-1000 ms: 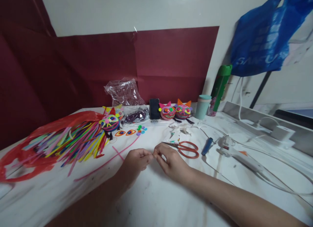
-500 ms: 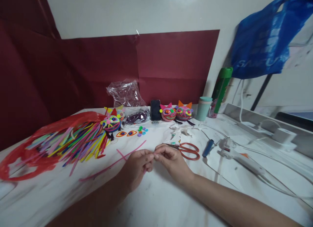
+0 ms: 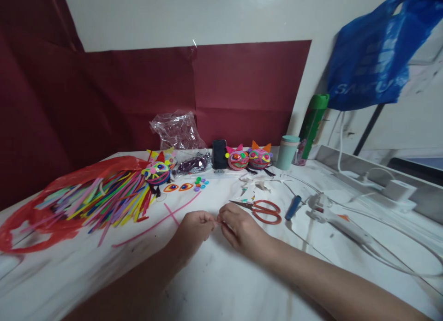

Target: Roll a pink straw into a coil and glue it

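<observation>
Just above the middle of the table's front, my left hand and my right hand meet fingertip to fingertip, both closed in a pinch. A short pink pipe cleaner runs in behind my left hand, which seems to grip it; its other end is hidden. What my right fingertips pinch is too small to make out. Across the short one lies a long pink pipe cleaner. Orange-handled scissors rest just beyond my right hand, blades pointing left.
Many coloured pipe cleaners spread over a red plastic bag at left. Behind stand decorated cat-faced balls, eye cutouts, coloured beads, a phone and a cup. A glue gun and cables lie right.
My hands stay together at the fingertips, the left turned slightly. The pink pipe cleaners have shifted a little away from me, the long one also leftward at its far end.
</observation>
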A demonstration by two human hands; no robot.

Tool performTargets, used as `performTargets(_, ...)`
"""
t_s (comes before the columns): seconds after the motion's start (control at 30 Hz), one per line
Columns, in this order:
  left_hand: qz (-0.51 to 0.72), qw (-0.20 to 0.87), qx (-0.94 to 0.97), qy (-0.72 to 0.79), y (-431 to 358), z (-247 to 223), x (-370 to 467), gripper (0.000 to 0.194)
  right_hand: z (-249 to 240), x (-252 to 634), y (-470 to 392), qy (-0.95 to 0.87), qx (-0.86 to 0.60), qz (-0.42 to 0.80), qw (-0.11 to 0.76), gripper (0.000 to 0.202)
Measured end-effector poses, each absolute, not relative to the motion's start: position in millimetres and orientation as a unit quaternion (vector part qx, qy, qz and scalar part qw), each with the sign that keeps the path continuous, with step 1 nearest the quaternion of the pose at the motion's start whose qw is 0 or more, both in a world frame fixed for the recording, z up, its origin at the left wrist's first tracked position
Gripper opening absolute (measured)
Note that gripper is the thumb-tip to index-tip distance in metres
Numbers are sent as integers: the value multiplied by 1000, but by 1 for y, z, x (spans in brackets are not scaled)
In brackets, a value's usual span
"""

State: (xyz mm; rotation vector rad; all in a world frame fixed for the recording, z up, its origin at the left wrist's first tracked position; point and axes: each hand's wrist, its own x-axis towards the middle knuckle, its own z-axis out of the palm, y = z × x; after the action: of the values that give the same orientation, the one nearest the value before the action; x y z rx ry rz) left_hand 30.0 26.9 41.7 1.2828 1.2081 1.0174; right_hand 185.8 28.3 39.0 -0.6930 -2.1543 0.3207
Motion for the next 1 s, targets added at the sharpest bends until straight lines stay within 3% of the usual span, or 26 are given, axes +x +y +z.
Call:
performTargets(0.17, 461, 558, 513, 461, 25, 47, 31, 11, 39, 183, 31, -800, -309, 211, 468, 14)
performTargets(0.3, 438, 535, 546, 473, 25, 49, 30, 13, 42, 184, 32, -818, -310, 190, 445, 15)
performTargets(0.47, 394, 317, 689, 518, 22, 47, 31, 8, 42, 188, 28, -888, -294, 45, 350, 16)
performTargets(0.57, 403, 211, 736, 501, 18, 50, 31, 8, 42, 187, 27, -882, -313, 41, 350, 16)
performTargets(0.63, 413, 224, 718, 513, 17, 53, 31, 8, 44, 185, 28, -846, -341, 116, 394, 15)
performTargets(0.8, 450, 369, 626, 518, 17, 49, 30, 16, 47, 178, 28, -725, -359, 331, 485, 8)
performTargets(1.0, 462, 400, 625, 485, 17, 43, 34, 16, 44, 176, 23, -706, -369, 325, 509, 13)
